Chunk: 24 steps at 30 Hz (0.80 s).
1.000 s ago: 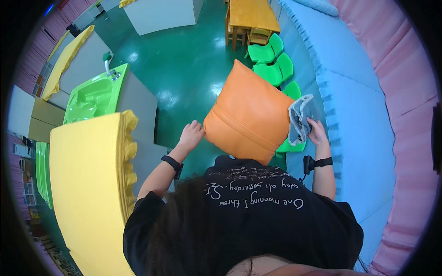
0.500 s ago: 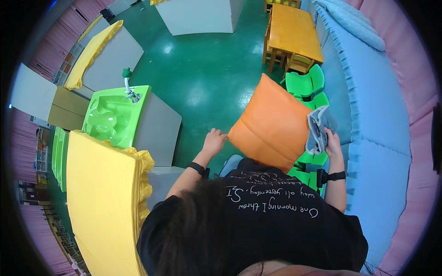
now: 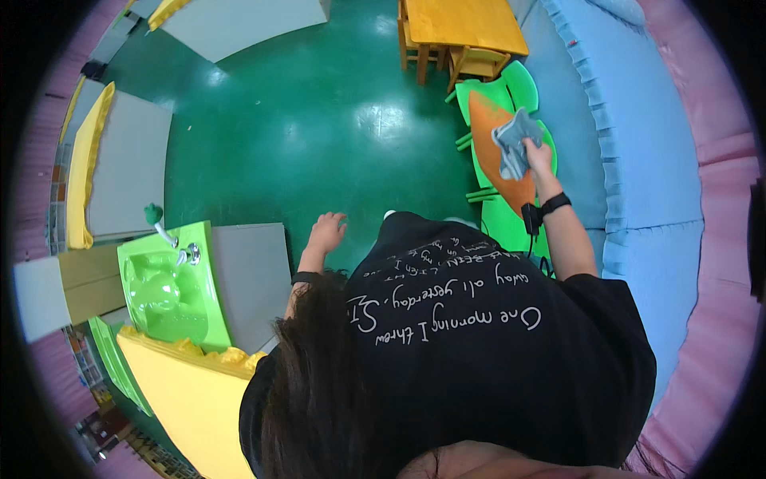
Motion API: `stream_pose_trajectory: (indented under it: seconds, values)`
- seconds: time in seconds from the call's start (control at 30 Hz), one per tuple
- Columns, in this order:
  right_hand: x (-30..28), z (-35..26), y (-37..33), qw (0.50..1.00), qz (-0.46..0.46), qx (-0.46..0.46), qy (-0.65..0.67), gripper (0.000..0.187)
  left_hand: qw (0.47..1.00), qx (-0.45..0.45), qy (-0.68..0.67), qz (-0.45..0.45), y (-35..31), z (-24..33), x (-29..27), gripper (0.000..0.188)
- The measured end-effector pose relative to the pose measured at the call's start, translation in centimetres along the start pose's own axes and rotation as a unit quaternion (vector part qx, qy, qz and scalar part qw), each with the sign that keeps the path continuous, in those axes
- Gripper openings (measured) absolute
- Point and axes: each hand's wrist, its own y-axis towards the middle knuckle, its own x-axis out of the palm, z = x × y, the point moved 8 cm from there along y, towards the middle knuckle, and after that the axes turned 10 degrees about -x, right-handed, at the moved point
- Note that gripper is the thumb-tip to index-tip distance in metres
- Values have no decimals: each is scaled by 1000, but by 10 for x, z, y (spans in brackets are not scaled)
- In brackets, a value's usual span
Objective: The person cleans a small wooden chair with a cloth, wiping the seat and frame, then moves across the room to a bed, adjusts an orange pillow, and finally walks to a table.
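A grey-blue cloth (image 3: 517,145) is bunched in my right hand (image 3: 539,156), whose fingers are closed on it. Right below the cloth, an orange cushion (image 3: 488,132) shows nearly edge-on over the green chairs; I cannot tell whether my right hand also touches it. My left hand (image 3: 325,233) hangs over the floor to the left of my body, fingers apart, with nothing in it.
Green plastic chairs (image 3: 520,86) line the blue padded bench (image 3: 650,152) on the right. Beyond them stands a wooden table (image 3: 467,24) with small chairs. At left are a green sink (image 3: 203,271) with a tap and a yellow-covered surface (image 3: 187,399).
My left hand has let go of the cushion's corner and moved left. The cushion has gone right and forward over the chairs and turned edge-on. My right hand moved forward with the cloth.
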Motion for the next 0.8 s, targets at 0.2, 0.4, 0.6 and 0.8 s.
stream_pose_trajectory:
  seconds: [0.2, 0.4, 0.6, 0.8]
  values:
    - [-10, 30, 86, 963, 166, 67, 203, 31, 998, 51, -6, -27, 70, 2, -13, 27]
    - [2, 74, 179, 901, 253, 116, 333, 28, 993, 46, -73, -76, 137, 35, -29, 23]
    - [38, 131, 279, 805, 280, 248, 460, 32, 963, -116, -239, -53, 180, 24, -33, 21]
    - [73, 201, 339, 734, 251, 290, 561, 30, 903, -186, -353, -162, 172, -1, -9, 30]
